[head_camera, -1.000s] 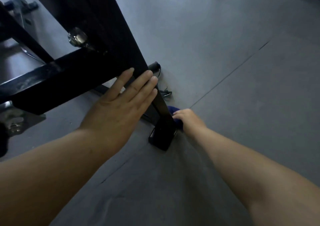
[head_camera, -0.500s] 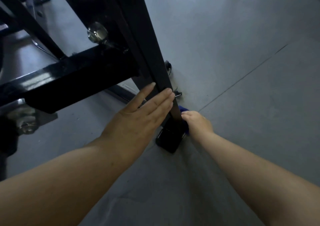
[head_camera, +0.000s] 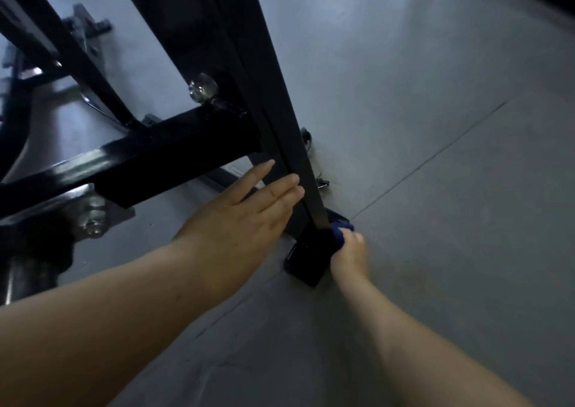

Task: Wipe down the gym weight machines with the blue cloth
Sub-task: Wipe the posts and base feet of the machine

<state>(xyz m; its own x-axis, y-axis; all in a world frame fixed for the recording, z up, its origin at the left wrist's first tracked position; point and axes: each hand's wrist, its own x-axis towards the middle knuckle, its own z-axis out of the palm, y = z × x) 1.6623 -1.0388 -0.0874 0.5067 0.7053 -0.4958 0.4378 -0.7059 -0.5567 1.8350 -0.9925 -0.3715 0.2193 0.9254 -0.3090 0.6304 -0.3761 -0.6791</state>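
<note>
A black steel weight machine frame fills the upper left, with a slanted upright post [head_camera: 273, 120] running down to a black foot [head_camera: 306, 265] on the floor. My right hand [head_camera: 350, 257] grips the blue cloth [head_camera: 339, 235] and holds it against the base of that post, just above the foot. Only a small bunch of the cloth shows past my fingers. My left hand [head_camera: 239, 219] lies flat with straight fingers, its fingertips touching the lower post from the left.
A black crossbar [head_camera: 130, 160] with a chrome knob [head_camera: 202, 87] juts left from the post. Chrome bolts [head_camera: 90, 216] sit at lower left. A dark clip and cable [head_camera: 322, 182] lie behind the foot. Grey floor with a seam line [head_camera: 435, 154] spreads to the right.
My left hand slid down the post from the crossbar height to near its base. The right hand with the cloth stayed at the foot, shifting slightly round it. The view moved closer.
</note>
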